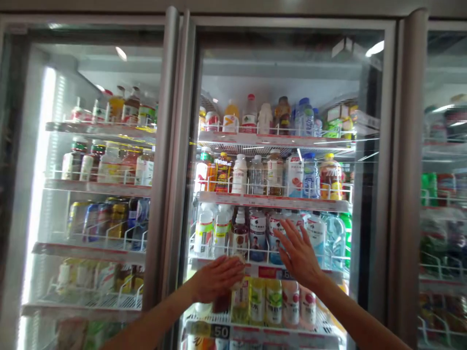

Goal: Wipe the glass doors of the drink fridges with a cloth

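Note:
I face a drinks cooler with glass doors. My right hand point(298, 255) is open, its fingers spread and pointing up, flat against the middle glass door point(277, 68) in front of white-labelled bottles point(257, 234) on the third shelf. My left hand point(216, 278) reaches in from lower left with its fingers stretched to the right, lying over the shelf edge point(268, 272) and above a row of yellow-green bottles point(257, 301). It seems to rest on the glass too and holds nothing that I can see.
Door frames point(170, 160) stand left of my hands, and another post point(408, 170) stands to the right. The left compartment holds cans point(109, 221) and bottles. Upper shelves carry juice and water bottles point(310, 175). Reflections streak the glass.

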A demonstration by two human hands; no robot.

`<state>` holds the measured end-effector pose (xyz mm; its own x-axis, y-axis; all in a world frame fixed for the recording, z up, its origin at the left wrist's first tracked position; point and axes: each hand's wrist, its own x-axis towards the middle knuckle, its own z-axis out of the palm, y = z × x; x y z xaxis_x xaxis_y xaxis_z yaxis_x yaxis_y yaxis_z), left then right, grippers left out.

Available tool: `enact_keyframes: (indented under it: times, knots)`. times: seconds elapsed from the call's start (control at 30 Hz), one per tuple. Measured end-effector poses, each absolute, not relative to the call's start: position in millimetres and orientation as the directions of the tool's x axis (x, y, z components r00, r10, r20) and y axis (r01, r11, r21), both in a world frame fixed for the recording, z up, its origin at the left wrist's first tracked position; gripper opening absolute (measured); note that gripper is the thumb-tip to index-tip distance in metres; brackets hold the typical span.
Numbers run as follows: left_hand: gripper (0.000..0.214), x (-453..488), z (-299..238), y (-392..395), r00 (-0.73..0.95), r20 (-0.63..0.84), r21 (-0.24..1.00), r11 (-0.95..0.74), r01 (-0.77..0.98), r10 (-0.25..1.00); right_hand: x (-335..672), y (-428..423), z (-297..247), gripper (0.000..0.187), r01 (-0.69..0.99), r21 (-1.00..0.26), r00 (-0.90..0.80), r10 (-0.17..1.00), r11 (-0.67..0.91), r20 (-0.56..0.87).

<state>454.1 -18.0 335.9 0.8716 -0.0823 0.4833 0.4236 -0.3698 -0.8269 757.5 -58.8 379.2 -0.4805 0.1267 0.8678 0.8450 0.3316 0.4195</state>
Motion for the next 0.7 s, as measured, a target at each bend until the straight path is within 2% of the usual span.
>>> enact_keyframes:
  times: [0.03, 0.07, 0.13, 0.2, 0.23, 0.27, 0.33, 0.37, 0.43, 0.53, 0.6, 0.63, 0.7]
  knots:
    - [0.043, 457.8, 340.4, -17.0, 0.865, 0.495, -0.821, -0.368, 0.437, -0.078, 754.6, -59.2, 379.6, 0.051, 0.846, 0.422, -0.484, 0.136, 0.327, 0.864]
    - [0.044, 461.6, 350.1, -15.5, 0.82, 0.569, -0.779, -0.364, 0.511, -0.067, 752.6, -59.6, 380.3, 0.05, 0.85, 0.42, -0.481, 0.145, 0.317, 0.864]
    - [0.046, 470.8, 376.1, -12.1, 0.627, 0.778, -0.597, -0.354, 0.72, -0.035, 750.4, -60.4, 381.3, 0.049, 0.867, 0.408, -0.462, 0.152, 0.287, 0.874]
    - [0.047, 482.6, 394.0, -10.0, 0.494, 0.869, -0.467, -0.353, 0.81, -0.015, 750.5, -62.3, 380.6, 0.048, 0.881, 0.396, -0.443, 0.158, 0.259, 0.883]
    - [0.047, 489.3, 396.2, -9.8, 0.52, 0.854, -0.489, -0.366, 0.791, -0.016, 751.6, -63.8, 379.5, 0.048, 0.885, 0.394, -0.438, 0.16, 0.247, 0.885]
    - [0.047, 496.0, 394.3, -9.9, 0.601, 0.798, -0.565, -0.388, 0.728, -0.035, 753.4, -65.7, 378.0, 0.048, 0.888, 0.394, -0.437, 0.165, 0.238, 0.884]
    - [0.045, 509.2, 385.9, -10.5, 0.787, 0.608, -0.744, -0.422, 0.518, -0.106, 759.6, -70.6, 375.1, 0.049, 0.89, 0.4, -0.44, 0.184, 0.219, 0.879]
    - [0.044, 515.6, 384.1, -10.4, 0.84, 0.525, -0.796, -0.427, 0.429, -0.137, 763.9, -73.4, 374.1, 0.049, 0.892, 0.401, -0.44, 0.193, 0.209, 0.877]
    - [0.045, 528.8, 391.8, -9.2, 0.852, 0.499, -0.812, -0.427, 0.398, -0.155, 774.2, -79.4, 373.6, 0.051, 0.902, 0.391, -0.425, 0.213, 0.184, 0.88]
    - [0.048, 552.4, 418.1, -6.9, 0.715, 0.692, -0.678, -0.435, 0.593, -0.104, 789.1, -89.0, 374.8, 0.055, 0.927, 0.349, -0.372, 0.229, 0.135, 0.9]
    - [0.048, 569.7, 422.3, -6.4, 0.669, 0.736, -0.636, -0.447, 0.629, -0.107, 795.9, -95.3, 373.8, 0.057, 0.94, 0.323, -0.34, 0.228, 0.109, 0.912]
    - [0.046, 577.7, 417.7, -6.4, 0.7, 0.702, -0.671, -0.456, 0.585, -0.135, 798.4, -98.3, 372.5, 0.057, 0.943, 0.317, -0.332, 0.229, 0.099, 0.915]
    - [0.043, 589.9, 401.9, -6.3, 0.814, 0.54, -0.79, -0.463, 0.403, -0.213, 802.3, -103.7, 368.8, 0.057, 0.945, 0.319, -0.328, 0.23, 0.077, 0.916]
